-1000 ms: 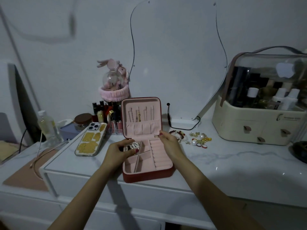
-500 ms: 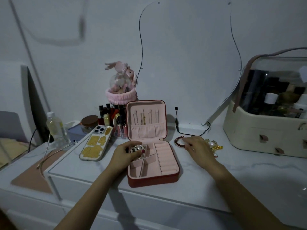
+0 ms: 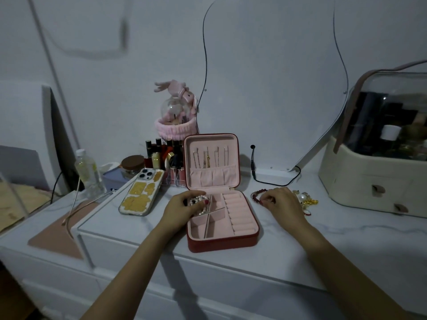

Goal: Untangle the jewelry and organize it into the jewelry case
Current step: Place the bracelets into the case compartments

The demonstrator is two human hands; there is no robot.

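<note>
Resting at the middle of the white dresser top, the red jewelry case is seen lying open, its pink lid upright at the back with thin chains hung inside. Everything is placed from that case. At its back-left compartment the left hand is curled round a pearl-and-bead bracelet; much of the bracelet is hidden by the fingers, so how far it sits inside the compartment cannot be told. Just right of the case the right hand is laid on the dresser top, its fingertips drawn together in a pinch on a dark red bead bracelet, of which only the left arc is shown. Beyond that hand, further right of the case, a small heap of pearl and gold jewelry is half covered by the knuckles; single pieces cannot be made out in the dim light. Left of the case a phone is laid face down. Behind the case's left corner, lipsticks are stood, blurred. Far right of the case a cream cosmetics box is cut off by the frame edge.
</note>
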